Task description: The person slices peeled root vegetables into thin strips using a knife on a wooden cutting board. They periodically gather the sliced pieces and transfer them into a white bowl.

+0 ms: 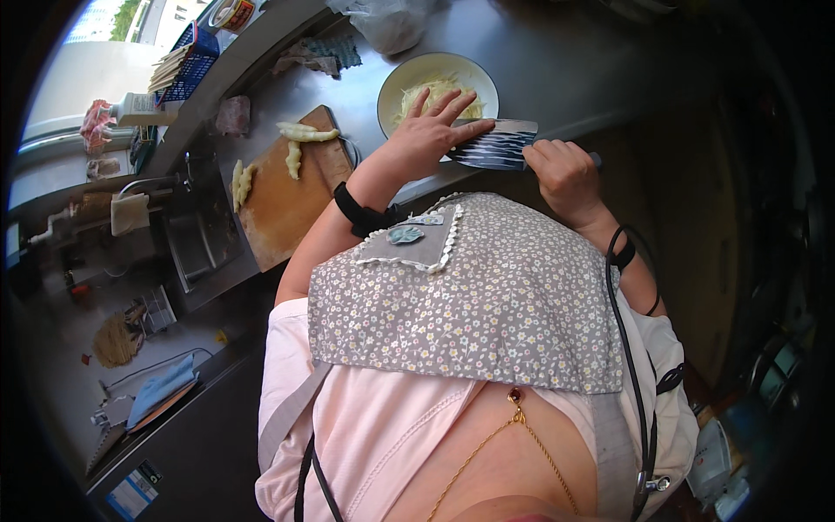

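My right hand [564,173] is closed around the handle of a cleaver [502,151], whose dark-patterned blade lies across the near right rim of a pale round bowl [389,81]. Over that bowl my left hand [434,134] is spread, its fingers at the pale thin shreds [450,85] inside and its thumb touching the blade. Left of the bowl, a wooden cutting board [280,209] bears pale, knobbly peeled ginger-like roots [310,134], with another root piece [242,184] at its left edge.
Behind the board are a small wrapped packet [233,116], a crumpled cloth [333,55] and a plastic bag [391,26]. A sink [196,241] lies left. On the windowsill stand a white bottle [140,109] and a blue basket [199,62] holding chopsticks.
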A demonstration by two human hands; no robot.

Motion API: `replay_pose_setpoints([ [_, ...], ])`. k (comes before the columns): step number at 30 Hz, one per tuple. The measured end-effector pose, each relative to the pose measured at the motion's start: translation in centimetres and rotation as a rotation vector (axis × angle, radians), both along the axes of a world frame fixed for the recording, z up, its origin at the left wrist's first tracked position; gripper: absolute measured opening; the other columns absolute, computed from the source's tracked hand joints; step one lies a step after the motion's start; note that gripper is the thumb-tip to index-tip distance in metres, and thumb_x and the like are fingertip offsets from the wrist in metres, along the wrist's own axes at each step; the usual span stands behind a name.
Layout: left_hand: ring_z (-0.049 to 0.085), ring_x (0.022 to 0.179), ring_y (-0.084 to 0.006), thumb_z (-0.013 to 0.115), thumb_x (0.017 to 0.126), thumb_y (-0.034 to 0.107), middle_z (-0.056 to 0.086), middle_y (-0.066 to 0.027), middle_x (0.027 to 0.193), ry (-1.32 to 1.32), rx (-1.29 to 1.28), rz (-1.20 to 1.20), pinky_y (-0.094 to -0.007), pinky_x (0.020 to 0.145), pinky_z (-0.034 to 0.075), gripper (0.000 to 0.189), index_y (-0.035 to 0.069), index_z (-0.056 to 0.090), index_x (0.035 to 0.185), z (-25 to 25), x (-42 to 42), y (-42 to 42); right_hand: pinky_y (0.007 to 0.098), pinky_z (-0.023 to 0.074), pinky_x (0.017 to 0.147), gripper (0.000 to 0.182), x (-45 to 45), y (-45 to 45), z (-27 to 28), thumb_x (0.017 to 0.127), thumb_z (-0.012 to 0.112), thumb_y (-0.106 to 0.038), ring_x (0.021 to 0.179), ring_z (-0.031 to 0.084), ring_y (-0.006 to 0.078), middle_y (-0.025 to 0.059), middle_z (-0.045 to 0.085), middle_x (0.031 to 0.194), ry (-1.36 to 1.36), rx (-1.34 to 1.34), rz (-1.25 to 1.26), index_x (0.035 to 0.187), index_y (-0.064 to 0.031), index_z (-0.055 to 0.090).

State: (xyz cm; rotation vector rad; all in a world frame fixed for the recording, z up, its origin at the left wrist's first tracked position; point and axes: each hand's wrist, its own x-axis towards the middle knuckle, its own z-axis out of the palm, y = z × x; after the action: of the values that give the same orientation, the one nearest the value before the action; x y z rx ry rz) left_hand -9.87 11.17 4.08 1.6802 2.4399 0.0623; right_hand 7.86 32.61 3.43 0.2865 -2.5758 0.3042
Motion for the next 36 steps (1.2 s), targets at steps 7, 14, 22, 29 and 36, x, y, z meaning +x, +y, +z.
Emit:
replay_pose_setpoints([
  [7, 0.048, 0.139, -0.0305, 0.064, 0.089, 0.001, 0.051, -0.0097, 0.152, 0.053, 0.130, 0.342, -0.0472, 0.114, 0.041, 0.059, 0.020, 0.059, 0.144, -3.6, -5.2, -3.4, 0.0369, 0.0528, 0.068, 0.019, 1.5, 0.7, -0.8, 0.078, 0.068, 0.001, 0.078, 0.068, 0.0267, 0.0083, 0.066, 0.085, 0.023, -0.180, -0.039, 0.096, -0.0054, 0.067],
  [14, 0.061, 0.120, -0.0364, 0.067, 0.087, 0.008, 0.063, -0.0149, 0.135, -0.058, 0.313, 0.389, -0.0446, 0.099, 0.053, 0.044, 0.010, 0.065, 0.131, -7.3, -1.3, -1.5, 0.0370, 0.0550, 0.071, 0.021, 4.1, 1.3, -3.3, 0.080, 0.075, 0.003, 0.083, 0.071, 0.0322, 0.0119, 0.071, 0.090, -0.030, -0.582, -0.317, 0.099, -0.0051, 0.069],
  [22, 0.066, 0.111, -0.0348, 0.061, 0.083, 0.002, 0.069, -0.0130, 0.126, -0.283, 0.274, 0.289, -0.0439, 0.090, 0.056, 0.045, 0.010, 0.068, 0.128, -6.2, 0.7, -1.9, 0.0362, 0.0550, 0.070, 0.019, 5.4, 1.3, -3.0, 0.082, 0.076, 0.001, 0.082, 0.071, 0.0323, 0.0123, 0.071, 0.090, -0.058, -0.561, -0.375, 0.098, -0.0052, 0.069],
  [29, 0.064, 0.120, -0.0342, 0.054, 0.087, -0.002, 0.065, -0.0159, 0.133, 0.002, 0.261, 0.376, -0.0432, 0.095, 0.056, 0.044, 0.007, 0.064, 0.128, -9.6, -3.0, -4.3, 0.0366, 0.0552, 0.069, 0.020, 6.3, 0.8, -3.5, 0.081, 0.076, 0.001, 0.081, 0.072, 0.0323, 0.0120, 0.071, 0.089, -0.070, -0.549, -0.397, 0.098, -0.0057, 0.069],
  [36, 0.063, 0.119, -0.0366, 0.054, 0.089, 0.001, 0.064, -0.0158, 0.135, -0.143, 0.292, 0.516, -0.0428, 0.096, 0.054, 0.041, 0.007, 0.065, 0.127, -6.8, -4.9, -2.4, 0.0370, 0.0551, 0.070, 0.021, 7.1, 0.4, -3.6, 0.080, 0.077, 0.000, 0.081, 0.071, 0.0323, 0.0123, 0.071, 0.090, -0.073, -0.536, -0.416, 0.098, -0.0054, 0.070],
])
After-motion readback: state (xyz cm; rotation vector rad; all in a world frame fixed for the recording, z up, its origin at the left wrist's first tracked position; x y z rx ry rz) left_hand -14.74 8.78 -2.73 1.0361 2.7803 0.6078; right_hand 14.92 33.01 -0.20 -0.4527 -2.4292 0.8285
